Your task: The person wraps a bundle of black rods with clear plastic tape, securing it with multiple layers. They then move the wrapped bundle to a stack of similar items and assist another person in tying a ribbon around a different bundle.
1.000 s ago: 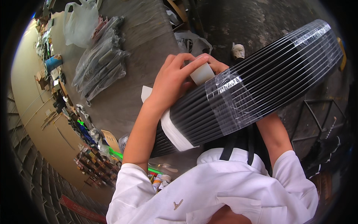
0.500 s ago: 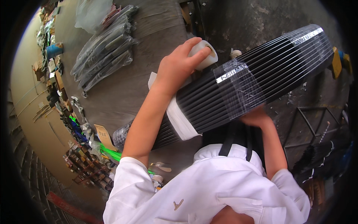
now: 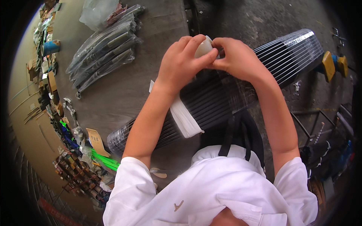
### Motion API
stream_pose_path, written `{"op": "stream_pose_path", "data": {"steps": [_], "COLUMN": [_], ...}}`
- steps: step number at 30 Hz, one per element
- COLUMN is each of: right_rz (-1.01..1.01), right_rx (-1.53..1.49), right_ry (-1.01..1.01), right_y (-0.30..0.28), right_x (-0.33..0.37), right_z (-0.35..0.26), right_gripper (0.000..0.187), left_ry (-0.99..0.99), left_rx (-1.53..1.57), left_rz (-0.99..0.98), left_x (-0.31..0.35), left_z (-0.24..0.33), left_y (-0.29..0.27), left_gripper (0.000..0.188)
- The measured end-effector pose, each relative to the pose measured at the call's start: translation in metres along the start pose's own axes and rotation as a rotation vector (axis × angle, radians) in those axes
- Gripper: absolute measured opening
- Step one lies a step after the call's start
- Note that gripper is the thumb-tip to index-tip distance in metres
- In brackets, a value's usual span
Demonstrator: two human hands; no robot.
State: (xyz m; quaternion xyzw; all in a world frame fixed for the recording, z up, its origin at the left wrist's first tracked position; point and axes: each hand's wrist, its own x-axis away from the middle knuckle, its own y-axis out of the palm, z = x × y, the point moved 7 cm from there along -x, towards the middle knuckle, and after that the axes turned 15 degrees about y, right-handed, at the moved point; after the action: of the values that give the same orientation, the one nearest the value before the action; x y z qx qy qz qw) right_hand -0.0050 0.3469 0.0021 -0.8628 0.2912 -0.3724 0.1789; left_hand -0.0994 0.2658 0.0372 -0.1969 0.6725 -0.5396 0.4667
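A long bundle of thin black rods (image 3: 277, 62) lies slantwise before me, its far right end wrapped in clear film (image 3: 303, 39). A white wrap (image 3: 185, 117) circles it nearer its left end. Above the bundle's far side, my left hand (image 3: 183, 62) is closed round a whitish roll of tape (image 3: 204, 49). My right hand (image 3: 237, 58) meets it there, thumb and fingers pinched together at the roll's right side. Whatever lies between those fingertips is too small to make out. My right hand and forearm partly hide the clear tape band round the bundle's middle.
Several dark pieces in clear plastic sleeves (image 3: 107, 49) lie on the brown table (image 3: 162, 41). Yellow-and-blue supports (image 3: 329, 67) stand by the bundle's right end. A cardboard piece (image 3: 97, 141) and bright green strips (image 3: 105, 161) lie at the left. A metal frame (image 3: 313, 120) stands at the lower right.
My right hand has come up from beneath the bundle's near side to the tape roll. My left hand still holds the roll, which has shifted slightly left.
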Motion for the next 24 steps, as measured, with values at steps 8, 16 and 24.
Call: {"op": "stream_pose_path", "data": {"steps": [8,16,24], "right_rz": [-0.103,-0.065,0.1], "right_rx": [-0.352,-0.309,-0.249], "right_ry": [0.07,-0.13,-0.3], "right_y": [-0.001,0.0,0.008], "right_x": [-0.011,0.043,0.128], "right_z": [0.023,0.001,0.016], "right_gripper": [0.035,0.03,0.037], "left_ry": [-0.456,-0.533,-0.518], "left_rx": [0.175,0.16,0.131], "left_rz": [-0.226,-0.391,-0.348], "left_x": [0.007,0.062,0.058], "left_z": [0.046,0.107,0.11], "left_y": [-0.063,-0.04,-0.041], "left_gripper": [0.103,0.108,0.104]}}
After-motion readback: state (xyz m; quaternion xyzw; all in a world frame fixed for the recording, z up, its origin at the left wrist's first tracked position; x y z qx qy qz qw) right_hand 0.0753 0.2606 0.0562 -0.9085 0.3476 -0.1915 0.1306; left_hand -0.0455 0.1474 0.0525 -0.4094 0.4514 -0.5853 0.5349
